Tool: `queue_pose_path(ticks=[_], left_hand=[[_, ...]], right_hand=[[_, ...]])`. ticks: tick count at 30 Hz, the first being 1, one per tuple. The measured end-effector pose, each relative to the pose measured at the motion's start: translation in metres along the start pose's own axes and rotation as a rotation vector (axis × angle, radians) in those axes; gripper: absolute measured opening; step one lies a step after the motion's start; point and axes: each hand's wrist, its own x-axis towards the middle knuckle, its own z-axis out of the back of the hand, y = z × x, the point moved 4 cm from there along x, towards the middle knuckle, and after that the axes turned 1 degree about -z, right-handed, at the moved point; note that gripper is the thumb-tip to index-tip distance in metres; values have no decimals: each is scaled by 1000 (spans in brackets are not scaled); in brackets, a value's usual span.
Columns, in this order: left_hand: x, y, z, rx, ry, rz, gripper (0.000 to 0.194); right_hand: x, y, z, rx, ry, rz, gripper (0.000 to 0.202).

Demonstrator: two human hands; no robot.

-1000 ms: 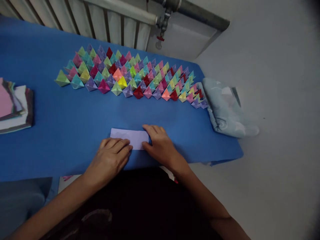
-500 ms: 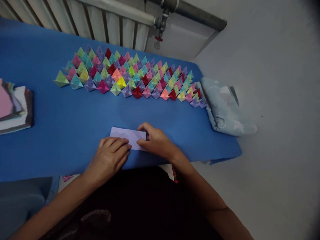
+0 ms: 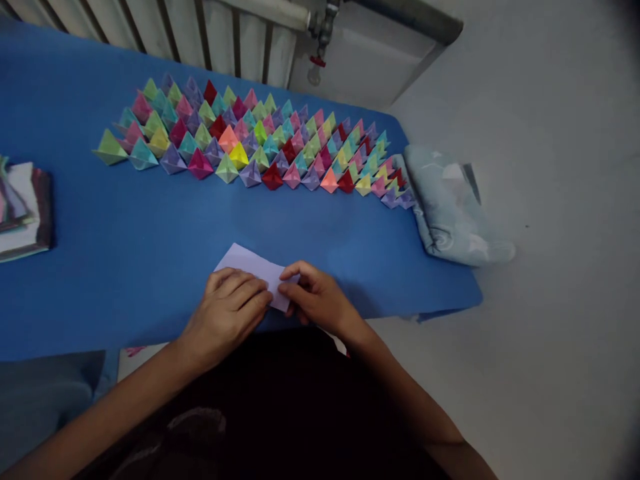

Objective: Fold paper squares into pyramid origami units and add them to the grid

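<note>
A folded lilac paper [image 3: 250, 262] lies slantwise at the near edge of the blue-covered table [image 3: 150, 233]. My left hand [image 3: 231, 307] is laid over its lower left part, fingers together and slightly bent, holding it; the thumb is hidden. At the right end of the paper, my right hand [image 3: 317, 293] pinches it between thumb and curled fingers. Beyond both hands stand rows of small folded paper boats [image 3: 250, 173] in many colours, apart from my fingers.
At the left edge lies a stack of coloured paper sheets [image 3: 20, 207]. A rolled grey-blue blanket [image 3: 445, 207] sits at the table's right end, beside the wall [image 3: 565, 200]. Behind the table are a white radiator [image 3: 220, 40] and a pipe valve with a red handle [image 3: 317, 61].
The lilac paper has turned clockwise, its right end now lower and nearer to me. My right hand has shifted slightly with it; my left hand has slid a little right. The view has shifted slightly.
</note>
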Motion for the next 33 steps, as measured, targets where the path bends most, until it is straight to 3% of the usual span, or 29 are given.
queue_pose_path(ticks=[3, 6, 9, 11, 23, 33], left_hand=[[-3, 1, 0, 1, 13, 8, 15], [-7, 3, 1, 2, 21, 37, 15], [-9, 4, 2, -8, 15, 43, 15], [-9, 4, 3, -9, 10, 41, 15], [-5, 13, -1, 4, 80, 249, 24], [-2, 18, -3, 37, 122, 372, 26]], right_hand=[[-11, 3, 12, -202, -82, 100, 20], [-22, 8, 23, -467, -277, 394, 20], [-24, 4, 16, -674, -242, 647, 29], [-19, -2, 10, -750, -219, 694, 28], [-10, -8, 13, -654, -354, 604, 8], [-2, -3, 14, -616, -363, 427, 13]])
